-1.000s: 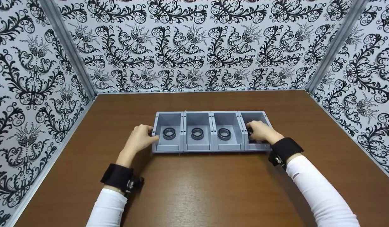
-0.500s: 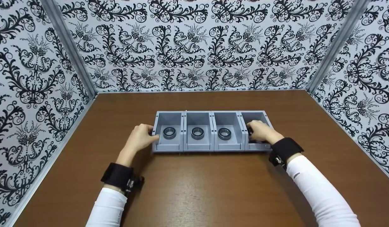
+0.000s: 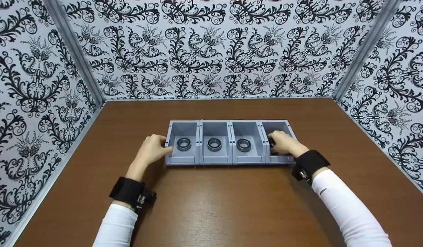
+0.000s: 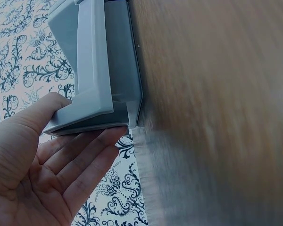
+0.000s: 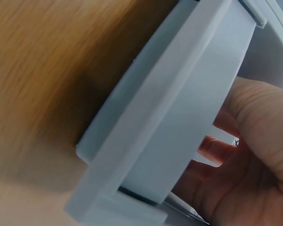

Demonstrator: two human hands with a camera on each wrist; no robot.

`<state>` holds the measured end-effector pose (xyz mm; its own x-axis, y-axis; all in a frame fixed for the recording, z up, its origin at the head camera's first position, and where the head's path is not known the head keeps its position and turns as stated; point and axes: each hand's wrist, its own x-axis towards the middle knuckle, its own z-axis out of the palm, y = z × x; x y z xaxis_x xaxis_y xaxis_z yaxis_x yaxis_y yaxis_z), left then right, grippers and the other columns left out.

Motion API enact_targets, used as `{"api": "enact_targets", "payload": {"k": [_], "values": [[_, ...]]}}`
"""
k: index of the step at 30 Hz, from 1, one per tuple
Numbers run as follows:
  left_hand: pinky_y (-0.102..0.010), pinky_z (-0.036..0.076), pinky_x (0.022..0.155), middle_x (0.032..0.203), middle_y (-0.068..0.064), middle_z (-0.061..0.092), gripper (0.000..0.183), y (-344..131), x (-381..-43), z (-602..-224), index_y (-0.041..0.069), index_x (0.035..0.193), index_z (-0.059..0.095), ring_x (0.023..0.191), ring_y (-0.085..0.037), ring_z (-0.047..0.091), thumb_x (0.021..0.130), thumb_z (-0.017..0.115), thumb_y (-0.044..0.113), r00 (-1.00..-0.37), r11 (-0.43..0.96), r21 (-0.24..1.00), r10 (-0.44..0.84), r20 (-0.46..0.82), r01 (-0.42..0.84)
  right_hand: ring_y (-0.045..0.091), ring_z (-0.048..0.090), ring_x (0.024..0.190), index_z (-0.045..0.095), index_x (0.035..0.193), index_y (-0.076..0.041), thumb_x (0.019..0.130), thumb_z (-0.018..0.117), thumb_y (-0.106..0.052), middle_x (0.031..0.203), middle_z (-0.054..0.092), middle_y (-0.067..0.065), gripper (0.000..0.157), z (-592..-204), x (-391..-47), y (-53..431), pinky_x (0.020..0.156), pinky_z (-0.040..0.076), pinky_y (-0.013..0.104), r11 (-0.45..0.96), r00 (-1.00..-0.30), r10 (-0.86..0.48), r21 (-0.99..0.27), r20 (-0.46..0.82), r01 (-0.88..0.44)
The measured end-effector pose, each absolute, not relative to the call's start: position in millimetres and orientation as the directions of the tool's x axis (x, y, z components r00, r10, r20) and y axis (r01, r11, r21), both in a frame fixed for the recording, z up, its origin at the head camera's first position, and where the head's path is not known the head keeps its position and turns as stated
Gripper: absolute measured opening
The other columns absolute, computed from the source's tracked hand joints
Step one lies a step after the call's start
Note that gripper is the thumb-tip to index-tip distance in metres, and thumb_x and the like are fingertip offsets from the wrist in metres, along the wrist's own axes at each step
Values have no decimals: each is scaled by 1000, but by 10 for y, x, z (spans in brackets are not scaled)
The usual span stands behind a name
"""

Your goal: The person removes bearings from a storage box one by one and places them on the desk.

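Four-sided grey plastic bins stand joined in a row on the table. My left hand (image 3: 151,149) grips the side wall of the leftmost bin (image 3: 182,160), thumb over the inside and fingers along the outside. The left wrist view shows the same left hand (image 4: 52,155) at that bin's front corner. My right hand (image 3: 283,141) reaches down into the rightmost bin (image 3: 281,159), its fingers around a dark bearing (image 3: 272,142) that is mostly hidden. In the right wrist view the bin's front wall (image 5: 179,117) covers the fingertips of the right hand (image 5: 254,155).
Single ball bearings lie in the other bins: a left one (image 3: 184,144), a middle one (image 3: 214,144) and a right one (image 3: 243,145). Brown wooden table (image 3: 204,202) surrounds the row. Patterned walls (image 3: 211,51) enclose it at the back and sides.
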<state>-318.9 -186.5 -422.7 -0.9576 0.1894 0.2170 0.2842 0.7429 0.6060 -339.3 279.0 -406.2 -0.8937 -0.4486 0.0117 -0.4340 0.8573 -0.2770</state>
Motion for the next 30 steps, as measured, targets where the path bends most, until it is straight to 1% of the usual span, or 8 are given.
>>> {"api": "enact_targets", "payload": {"k": [5,8,11,14,18,20,23,30], "values": [[-32,35,61,64,3,51,13,-1859,-3184,-4225,5,75,67,63,-17,45,84,74,11,-960,741,612,185,210,277,32,54,83,64,91,5,74,72,6,83,56,13,19,-4066,-3382,2790,78,49,53,852,-888,-460,-269,24,-449],[-33,35,61,64,3,51,13,-1854,-3185,-4226,5,75,67,63,-17,45,84,74,11,-961,741,613,184,206,273,32,54,83,63,89,4,73,72,6,83,55,13,18,-4065,-3373,2790,78,49,53,850,-886,-462,-271,28,-452],[-33,35,61,64,3,51,12,-1852,-3184,-4222,5,75,68,64,-18,45,84,74,11,-962,743,613,180,204,269,32,54,83,65,92,6,73,73,6,85,57,14,20,-4055,-3365,2795,78,49,54,845,-883,-467,-277,34,-458],[-33,36,61,64,2,52,12,-1854,-3181,-4214,4,76,69,64,-18,46,83,74,12,-963,743,614,177,204,267,36,57,87,67,99,10,74,74,6,90,60,19,27,-4038,-3359,2799,80,50,55,843,-882,-470,-279,34,-460],[-32,36,61,64,3,53,13,-1863,-3182,-4216,4,76,69,63,-17,45,84,75,12,-963,743,614,180,200,266,46,61,100,65,114,18,77,74,6,103,64,29,39,-4003,-3354,2798,89,51,58,847,-881,-472,-266,19,-460],[-32,35,61,64,4,51,14,-1866,-3185,-4220,5,75,67,63,-17,44,84,75,12,-963,746,610,182,201,268,50,60,106,63,118,20,78,75,6,107,63,33,43,-3983,-3354,2798,93,50,58,848,-879,-476,-257,15,-463],[-32,34,61,63,6,49,16,-1866,-3187,-4224,7,72,65,62,-16,43,84,75,12,-962,750,605,181,204,269,51,60,108,63,118,20,77,75,5,109,63,34,45,-3956,-3356,2797,96,49,58,847,-877,-480,-252,19,-469],[-32,36,61,64,4,53,13,-1871,-3194,-4234,5,76,69,62,-16,45,85,76,11,-963,744,613,178,202,266,46,61,101,66,110,17,73,76,5,102,65,30,40,-3918,-3363,2800,93,50,58,825,-863,-503,-267,53,-498]]}}
